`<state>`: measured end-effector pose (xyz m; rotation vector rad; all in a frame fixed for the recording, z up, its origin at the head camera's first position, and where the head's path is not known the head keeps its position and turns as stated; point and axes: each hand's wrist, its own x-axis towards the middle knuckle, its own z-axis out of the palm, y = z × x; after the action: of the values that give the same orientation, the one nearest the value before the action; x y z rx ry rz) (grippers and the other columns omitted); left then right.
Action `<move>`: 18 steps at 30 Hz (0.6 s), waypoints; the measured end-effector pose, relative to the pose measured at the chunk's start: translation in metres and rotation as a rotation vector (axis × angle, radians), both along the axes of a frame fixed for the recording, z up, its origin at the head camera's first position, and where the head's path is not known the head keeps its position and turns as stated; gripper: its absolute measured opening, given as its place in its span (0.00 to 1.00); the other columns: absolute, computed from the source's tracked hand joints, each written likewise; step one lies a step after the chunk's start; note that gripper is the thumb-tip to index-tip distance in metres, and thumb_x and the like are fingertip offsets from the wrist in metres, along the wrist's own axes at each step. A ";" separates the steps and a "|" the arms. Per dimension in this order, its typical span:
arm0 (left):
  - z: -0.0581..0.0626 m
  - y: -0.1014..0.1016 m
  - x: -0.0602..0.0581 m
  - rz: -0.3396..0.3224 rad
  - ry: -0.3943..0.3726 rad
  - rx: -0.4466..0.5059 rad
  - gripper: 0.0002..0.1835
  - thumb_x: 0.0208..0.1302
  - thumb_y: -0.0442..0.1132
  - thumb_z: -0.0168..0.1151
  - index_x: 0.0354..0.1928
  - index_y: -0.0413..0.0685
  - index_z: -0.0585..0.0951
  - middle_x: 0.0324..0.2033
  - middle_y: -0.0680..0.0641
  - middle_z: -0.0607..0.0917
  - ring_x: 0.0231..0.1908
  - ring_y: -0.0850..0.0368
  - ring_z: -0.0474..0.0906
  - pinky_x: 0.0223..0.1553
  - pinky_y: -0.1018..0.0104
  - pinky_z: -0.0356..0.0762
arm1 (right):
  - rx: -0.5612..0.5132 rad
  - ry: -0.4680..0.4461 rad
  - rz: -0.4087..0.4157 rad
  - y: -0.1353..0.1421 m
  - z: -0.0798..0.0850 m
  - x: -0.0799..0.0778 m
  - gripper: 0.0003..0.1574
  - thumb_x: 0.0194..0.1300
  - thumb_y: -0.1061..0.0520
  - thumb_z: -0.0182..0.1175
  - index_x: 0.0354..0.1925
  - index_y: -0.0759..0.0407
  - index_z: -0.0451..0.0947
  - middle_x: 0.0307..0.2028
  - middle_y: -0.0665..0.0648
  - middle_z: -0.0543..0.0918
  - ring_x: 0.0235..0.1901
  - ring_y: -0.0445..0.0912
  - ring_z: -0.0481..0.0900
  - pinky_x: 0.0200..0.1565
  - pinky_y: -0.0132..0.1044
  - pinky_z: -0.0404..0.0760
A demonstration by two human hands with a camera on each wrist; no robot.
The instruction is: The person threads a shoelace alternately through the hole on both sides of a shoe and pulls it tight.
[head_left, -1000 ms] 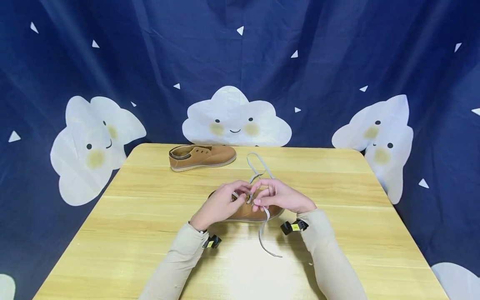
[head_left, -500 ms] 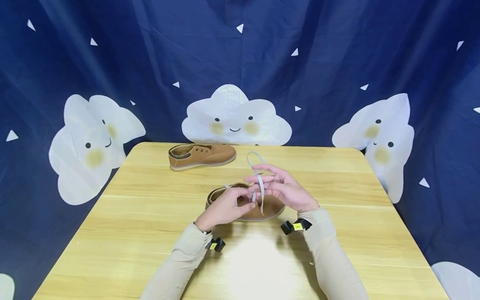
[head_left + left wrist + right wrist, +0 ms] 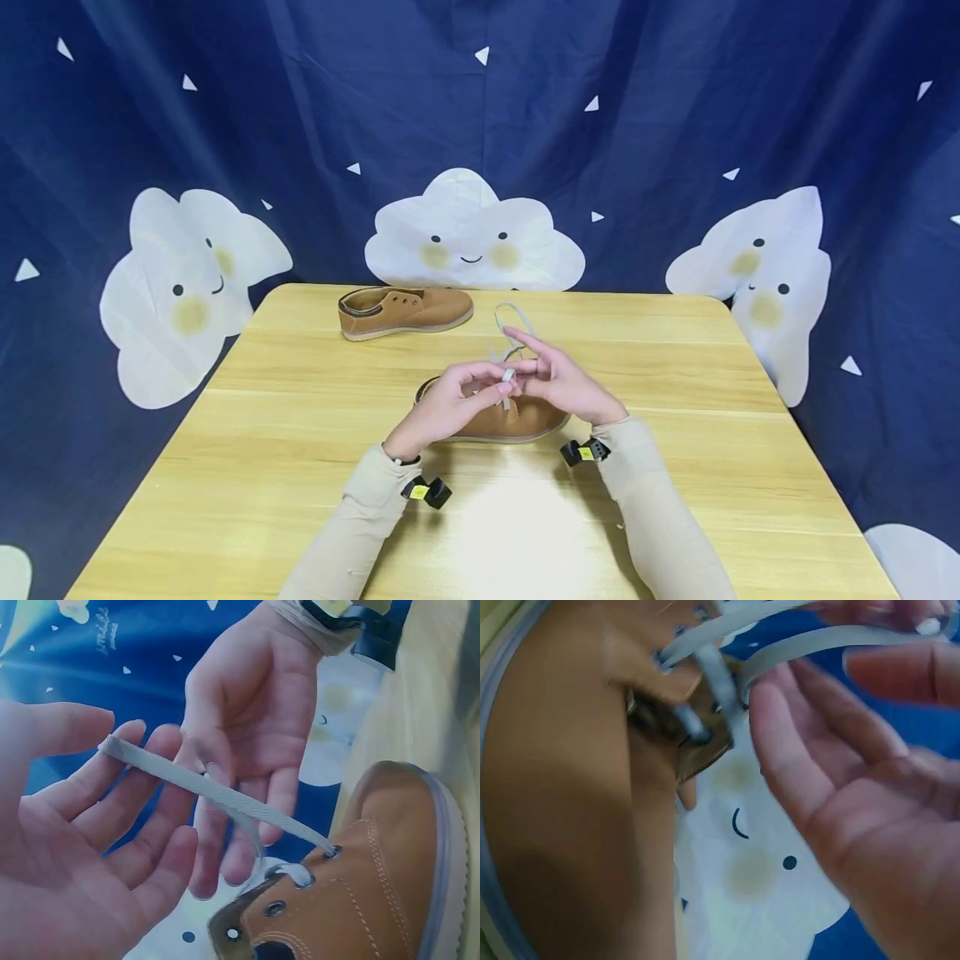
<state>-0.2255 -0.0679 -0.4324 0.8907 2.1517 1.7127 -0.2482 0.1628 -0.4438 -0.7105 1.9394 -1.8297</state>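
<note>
A tan leather shoe (image 3: 536, 418) sits in front of me, its toe to the right. My left hand (image 3: 448, 402) is over its lacing area, pinching a flat grey shoelace (image 3: 217, 796) between thumb and fingertips. In the left wrist view the lace runs taut from that pinch to an eyelet (image 3: 332, 852). My right hand (image 3: 576, 388) hovers over the toe side with index finger extended and the others relaxed. In the right wrist view its fingertips (image 3: 769, 701) are right at a curve of the lace. The hands hide much of the shoe's opening.
A second tan shoe (image 3: 420, 312), with bare eyelets, stands at the back left of the wooden table (image 3: 225, 467). Another length of lace (image 3: 512, 310) loops on the tabletop behind the hands. A blue cloud-print curtain (image 3: 637, 150) hangs behind the table.
The lace tail that hung to the front over the table was lifted by my right hand and drawn up. My left hand now pinches the lace, and the right fingers have spread away.
</note>
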 end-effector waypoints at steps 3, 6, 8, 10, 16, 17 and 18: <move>0.004 -0.001 0.002 0.004 -0.031 0.068 0.11 0.76 0.39 0.60 0.54 0.44 0.84 0.50 0.41 0.88 0.50 0.41 0.85 0.53 0.64 0.82 | 0.031 0.079 0.040 -0.003 0.001 0.002 0.37 0.71 0.71 0.57 0.75 0.60 0.65 0.41 0.58 0.87 0.40 0.44 0.83 0.45 0.32 0.83; 0.007 -0.001 0.005 0.007 -0.037 0.092 0.12 0.75 0.38 0.61 0.55 0.43 0.83 0.52 0.39 0.87 0.51 0.39 0.84 0.53 0.66 0.82 | 0.120 0.201 0.001 -0.007 0.002 0.004 0.12 0.72 0.69 0.59 0.51 0.68 0.81 0.34 0.55 0.85 0.33 0.41 0.79 0.37 0.28 0.79; 0.009 -0.001 0.006 0.008 -0.040 0.092 0.13 0.75 0.38 0.61 0.56 0.44 0.83 0.54 0.39 0.87 0.52 0.37 0.83 0.53 0.67 0.81 | 0.206 0.313 -0.054 -0.008 0.002 0.005 0.07 0.74 0.65 0.59 0.40 0.66 0.84 0.35 0.56 0.86 0.33 0.41 0.80 0.39 0.29 0.80; 0.011 -0.001 0.008 0.004 -0.039 0.089 0.13 0.74 0.38 0.61 0.57 0.45 0.82 0.54 0.38 0.86 0.53 0.34 0.82 0.53 0.68 0.81 | 0.290 0.432 -0.118 -0.009 0.003 0.005 0.10 0.76 0.62 0.59 0.43 0.64 0.86 0.40 0.57 0.88 0.39 0.43 0.84 0.43 0.33 0.83; 0.012 0.001 0.009 -0.005 0.006 0.066 0.15 0.74 0.38 0.61 0.59 0.48 0.82 0.56 0.42 0.87 0.53 0.34 0.82 0.55 0.61 0.82 | 0.492 0.631 -0.355 -0.007 0.001 0.001 0.17 0.76 0.62 0.59 0.58 0.66 0.83 0.59 0.64 0.84 0.54 0.56 0.85 0.48 0.45 0.86; 0.012 0.001 0.009 -0.008 0.014 0.065 0.14 0.74 0.38 0.61 0.59 0.48 0.81 0.57 0.42 0.87 0.54 0.35 0.82 0.57 0.58 0.81 | 0.512 0.631 -0.388 -0.005 0.001 0.000 0.17 0.75 0.63 0.59 0.57 0.67 0.83 0.57 0.63 0.84 0.50 0.54 0.86 0.44 0.43 0.86; 0.011 0.001 0.009 -0.014 0.015 0.071 0.14 0.74 0.36 0.61 0.59 0.48 0.81 0.58 0.41 0.86 0.56 0.35 0.82 0.60 0.55 0.80 | 0.532 0.632 -0.416 -0.004 0.001 0.000 0.16 0.75 0.62 0.59 0.56 0.67 0.84 0.55 0.63 0.85 0.44 0.53 0.87 0.40 0.41 0.86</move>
<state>-0.2163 -0.0666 -0.4210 0.9376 2.1011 1.7918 -0.2485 0.1587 -0.4432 -0.8011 3.0130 -1.2361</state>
